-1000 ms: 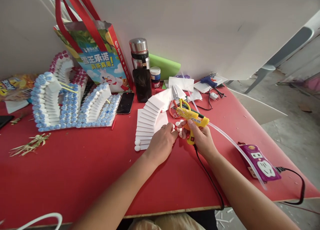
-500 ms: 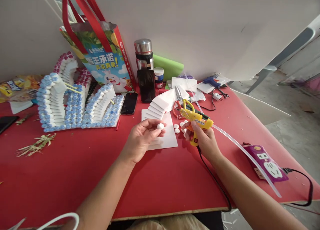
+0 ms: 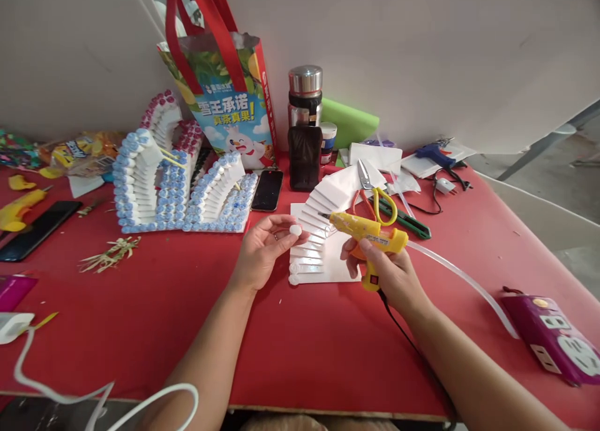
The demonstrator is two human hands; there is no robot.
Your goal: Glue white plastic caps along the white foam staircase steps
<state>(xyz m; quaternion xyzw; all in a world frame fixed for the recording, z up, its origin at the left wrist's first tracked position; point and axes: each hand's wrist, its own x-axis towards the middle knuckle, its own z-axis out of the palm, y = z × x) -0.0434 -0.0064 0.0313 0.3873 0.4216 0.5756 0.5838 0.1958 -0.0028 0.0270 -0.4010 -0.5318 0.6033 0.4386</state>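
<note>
Between the fingertips of my left hand [image 3: 269,247] is a small round white piece [image 3: 295,230]. My right hand [image 3: 379,262] is wrapped round a yellow glue gun [image 3: 359,227], its nozzle pointing left, a little right of the white piece. A long clear glue stick [image 3: 462,275] trails from the gun's rear. Below and behind both hands lies a white board [image 3: 341,262] with a curved row of white strips [image 3: 307,254] fanned on its left part. Two round white pieces show at the row's lower left end.
Scissors [image 3: 364,173], a green cutter [image 3: 412,223] and a blue glue gun [image 3: 435,154] lie behind my right hand. A phone [image 3: 267,190], thermos [image 3: 305,81], bag [image 3: 234,112] and blue-and-white model [image 3: 171,197] stand further left. A purple power strip [image 3: 544,331] is at right.
The view has turned left, so the table's things appear further right. My left hand has moved left relative to the board, uncovering the strips. The glue gun now points over the board.
</note>
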